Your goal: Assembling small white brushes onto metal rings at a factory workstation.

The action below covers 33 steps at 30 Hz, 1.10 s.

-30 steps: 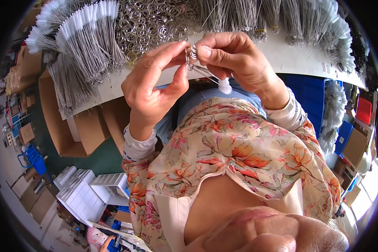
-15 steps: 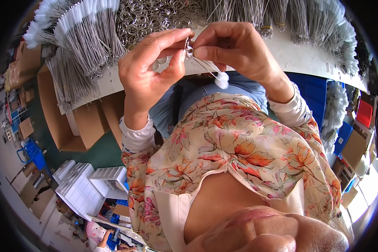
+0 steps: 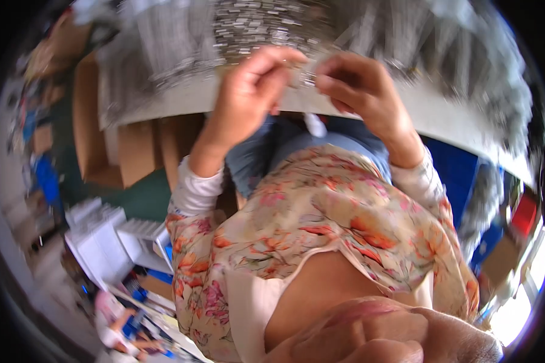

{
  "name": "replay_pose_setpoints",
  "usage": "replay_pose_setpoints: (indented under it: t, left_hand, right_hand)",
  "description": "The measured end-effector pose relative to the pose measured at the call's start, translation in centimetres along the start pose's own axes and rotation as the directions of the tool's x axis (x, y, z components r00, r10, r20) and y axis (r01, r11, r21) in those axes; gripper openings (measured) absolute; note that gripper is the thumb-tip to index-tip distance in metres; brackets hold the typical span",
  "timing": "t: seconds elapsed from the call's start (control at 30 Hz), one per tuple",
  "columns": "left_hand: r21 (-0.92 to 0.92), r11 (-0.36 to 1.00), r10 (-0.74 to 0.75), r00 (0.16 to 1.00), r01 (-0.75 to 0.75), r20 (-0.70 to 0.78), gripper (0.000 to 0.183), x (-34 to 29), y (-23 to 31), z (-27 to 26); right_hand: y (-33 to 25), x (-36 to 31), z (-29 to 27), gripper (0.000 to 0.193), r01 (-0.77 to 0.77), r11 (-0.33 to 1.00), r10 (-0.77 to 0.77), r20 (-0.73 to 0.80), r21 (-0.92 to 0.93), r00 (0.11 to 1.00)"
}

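Both hands are raised at the near edge of the white table, blurred by motion. My left hand (image 3: 254,91) is bent, its index finger stretched toward the gap between the hands; whether its fingertips grip anything is too smeared to tell. My right hand (image 3: 360,85) is curled, thumb and fingers closing at a small shiny metal ring (image 3: 307,78). Below the ring hangs the white tuft (image 3: 314,124) of a thin wire brush, above my lap. The wire between ring and tuft is barely visible.
A pile of metal rings (image 3: 260,27) lies on the table (image 3: 181,100) beyond my hands. Bundles of wire brushes (image 3: 169,42) stand to its left, with more wire brushes (image 3: 454,54) to its right. Below left is an open cardboard box (image 3: 140,154); a blue bin (image 3: 448,172) is right.
The view has shifted and blurred. My hands appear farther right in the picture, with a wider gap between their fingertips. The white tuft now hangs more directly below the ring.
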<state>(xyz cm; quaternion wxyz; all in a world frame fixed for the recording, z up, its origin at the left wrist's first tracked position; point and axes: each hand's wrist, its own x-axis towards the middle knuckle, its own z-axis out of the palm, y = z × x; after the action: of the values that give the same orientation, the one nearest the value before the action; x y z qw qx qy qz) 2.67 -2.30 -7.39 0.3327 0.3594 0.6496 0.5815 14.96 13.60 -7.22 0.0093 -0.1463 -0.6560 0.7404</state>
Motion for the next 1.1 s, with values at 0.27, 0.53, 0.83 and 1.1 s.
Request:
replay_pose_setpoints:
  t: [0.27,0.53,0.83,1.1]
  left_hand:
    - [-0.688,0.707,-0.133,0.987,0.161,0.094,0.012,-2.8,1.0,1.2]
    - [0.7,0.518,0.664,0.747,-0.491,0.032,0.012,-5.7,2.9,1.1]
    - [0.511,0.85,0.244,0.954,-0.126,-0.172,0.013,-8.3,4.8,-1.3]
    - [-0.282,0.867,0.245,0.844,-0.411,-0.476,0.019,-11.0,0.1,-4.6]
  right_hand:
    - [0.7,-1.0,0.5,0.007,0.202,0.971,-0.207,0.03,0.125,0.978]
    - [0.7,-1.1,0.9,0.013,0.252,0.958,-0.282,0.276,0.139,0.919]
    - [-1.1,0.4,4.6,0.011,0.189,0.982,-0.183,0.274,0.003,0.944]
    - [1.6,3.7,11.9,0.01,0.332,0.937,-0.349,0.368,0.111,0.862]
